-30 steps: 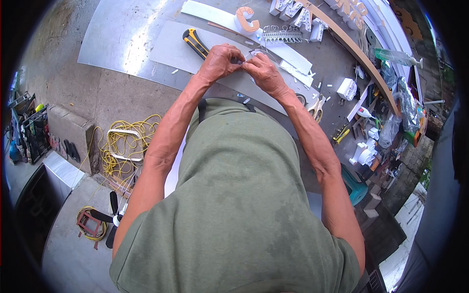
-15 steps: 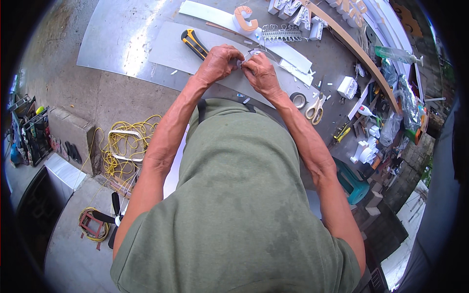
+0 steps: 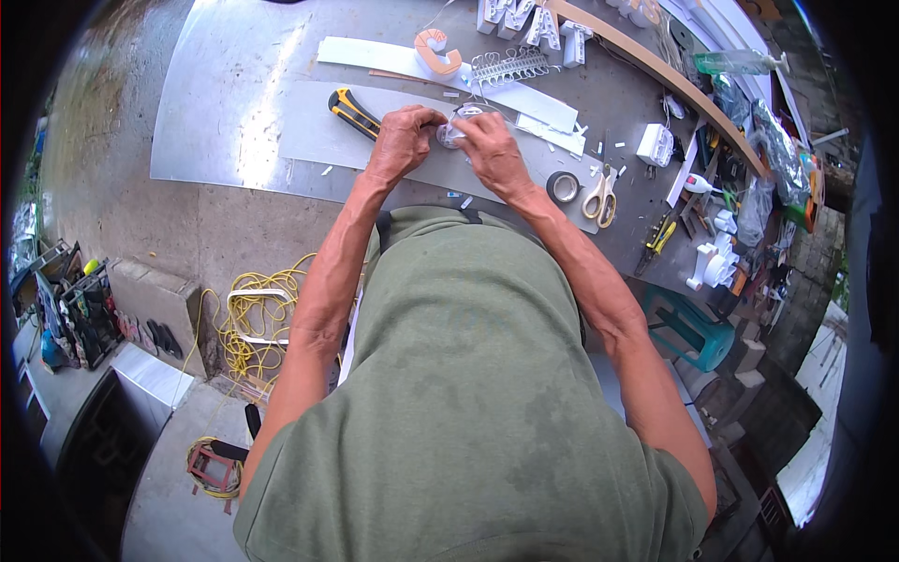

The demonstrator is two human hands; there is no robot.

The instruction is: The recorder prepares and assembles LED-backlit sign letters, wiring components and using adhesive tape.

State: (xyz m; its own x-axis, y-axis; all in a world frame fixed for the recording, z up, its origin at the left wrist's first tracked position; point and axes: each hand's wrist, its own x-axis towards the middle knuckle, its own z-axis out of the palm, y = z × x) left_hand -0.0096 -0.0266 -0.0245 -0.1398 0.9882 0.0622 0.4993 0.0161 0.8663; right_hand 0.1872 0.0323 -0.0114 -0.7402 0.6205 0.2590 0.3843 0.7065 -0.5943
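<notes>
My left hand (image 3: 405,142) and my right hand (image 3: 493,157) meet over a pale sheet (image 3: 323,140) on the table. Between their fingertips is a small whitish, partly clear rounded piece (image 3: 449,136). Fingers of both hands are pinched at it, though its exact kind is too small to tell. A yellow-and-black utility knife (image 3: 354,112) lies beside my left hand. To the right of my right wrist lie a roll of dark tape (image 3: 564,175) and cream-handled scissors (image 3: 600,199). A coil of white wired modules (image 3: 510,66) sits just beyond the hands.
White strips (image 3: 375,53) and a curved white piece with an orange face (image 3: 436,51) lie farther back. White block letters (image 3: 543,28) stand behind. Right of them are pliers (image 3: 661,242) and a clear bottle (image 3: 735,62). A teal stool (image 3: 710,345) and tangled yellow cord (image 3: 248,323) are on the floor.
The view has shifted, so the table things appear farther left. My hands have moved slightly apart, showing more of the small rounded piece between them.
</notes>
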